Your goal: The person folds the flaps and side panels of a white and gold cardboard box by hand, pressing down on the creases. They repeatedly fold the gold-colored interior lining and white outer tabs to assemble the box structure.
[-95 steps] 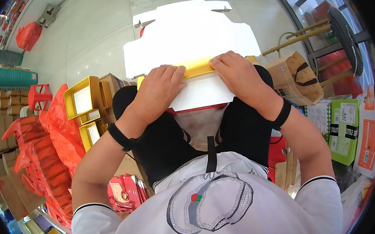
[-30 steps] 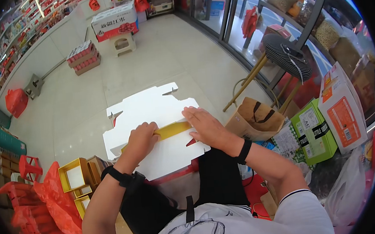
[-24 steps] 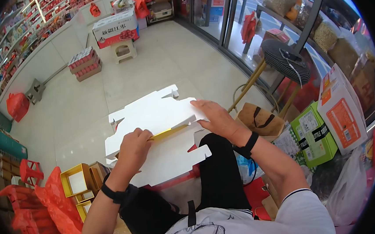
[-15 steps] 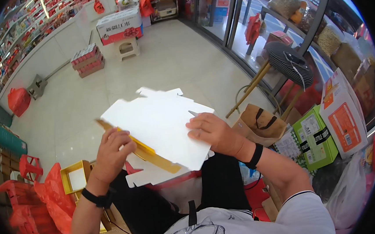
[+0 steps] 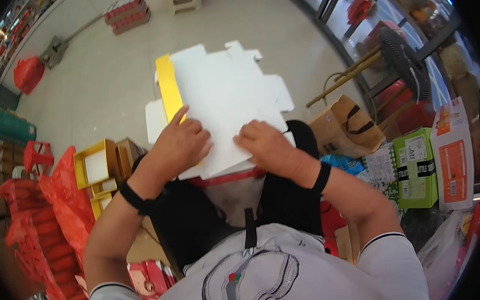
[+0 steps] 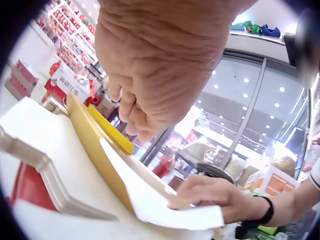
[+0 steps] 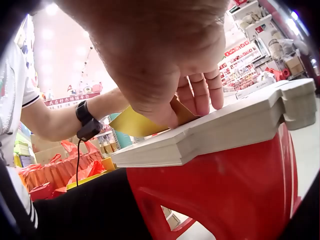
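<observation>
A white cardboard box blank, with a folded yellow strip along its left side, lies in front of me. It tops a stack of flat white blanks on a red plastic stool. My left hand is at the lower end of the yellow strip, index finger pointing forward; in the left wrist view its fingers hang loosely bent beside the raised yellow flap. My right hand rests on the blank's near right part, its fingers fairly straight against the top in the right wrist view.
Yellow box trays and red plastic bags lie at the left. To the right stand a brown paper bag, a green box and a white-orange carton. A round striped stool is beyond them.
The top blank has been lifted and turned, so its yellow strip, once crosswise between both hands, now runs forward along the left. Both hands moved with it. The head view has tilted down.
</observation>
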The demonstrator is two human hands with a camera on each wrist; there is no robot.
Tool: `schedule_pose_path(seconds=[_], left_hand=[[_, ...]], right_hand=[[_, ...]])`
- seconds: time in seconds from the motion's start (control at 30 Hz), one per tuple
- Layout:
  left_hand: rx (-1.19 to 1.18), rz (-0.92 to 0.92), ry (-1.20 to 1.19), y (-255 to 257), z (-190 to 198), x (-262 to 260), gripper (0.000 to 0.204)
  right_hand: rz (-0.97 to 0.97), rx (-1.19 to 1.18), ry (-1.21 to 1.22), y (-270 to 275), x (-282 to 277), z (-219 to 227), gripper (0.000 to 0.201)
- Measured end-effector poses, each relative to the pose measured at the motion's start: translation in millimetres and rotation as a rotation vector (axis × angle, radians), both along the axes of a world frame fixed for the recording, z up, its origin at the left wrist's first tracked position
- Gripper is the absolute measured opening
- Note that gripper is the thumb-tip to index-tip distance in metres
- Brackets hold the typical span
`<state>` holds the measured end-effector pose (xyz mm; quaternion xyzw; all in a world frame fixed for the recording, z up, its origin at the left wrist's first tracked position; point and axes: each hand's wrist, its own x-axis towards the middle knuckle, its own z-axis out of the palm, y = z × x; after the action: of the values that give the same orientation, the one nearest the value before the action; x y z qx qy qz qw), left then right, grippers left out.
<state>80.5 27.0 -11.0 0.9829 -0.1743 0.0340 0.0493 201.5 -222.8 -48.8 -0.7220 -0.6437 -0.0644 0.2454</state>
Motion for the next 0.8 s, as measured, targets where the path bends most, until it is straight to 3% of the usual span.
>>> schedule_pose_path(seconds=[0.1,0.17,0.27,0.37,0.43,0.53,0.63,0.8], left_hand=[[0.069,0.076,-0.121,6,-1,-14,0.015],[0.113,0.254,0.086,12,7,-28,0.020],[-0.122,0.287,0.080,-4,11,-51,0.034],[-0.295,0.152,-0.019,-27,3,-52,0.043],[-0.276,0.229,-0.018,-28,-10,-47,0.036],[-0.328,0.343,0.068,-22,-18,-33,0.031],[-0.468,0.445,0.148,-11,-17,-18,0.031],[-0.600,0.598,0.255,-11,-17,-5,0.037]], right_hand=[[-0.019,0.031,0.043,-6,0,-2,0.043],[-0.047,0.009,0.068,-10,-2,2,0.040],[-0.075,0.031,0.074,-10,-1,-1,0.037],[-0.080,0.024,0.085,-4,4,1,0.033],[-0.085,0.020,0.132,-2,6,3,0.027],[-0.162,0.031,0.389,2,11,10,0.017],[-0.234,-0.103,0.689,10,29,11,0.020],[-0.255,-0.243,0.720,24,45,10,0.020]])
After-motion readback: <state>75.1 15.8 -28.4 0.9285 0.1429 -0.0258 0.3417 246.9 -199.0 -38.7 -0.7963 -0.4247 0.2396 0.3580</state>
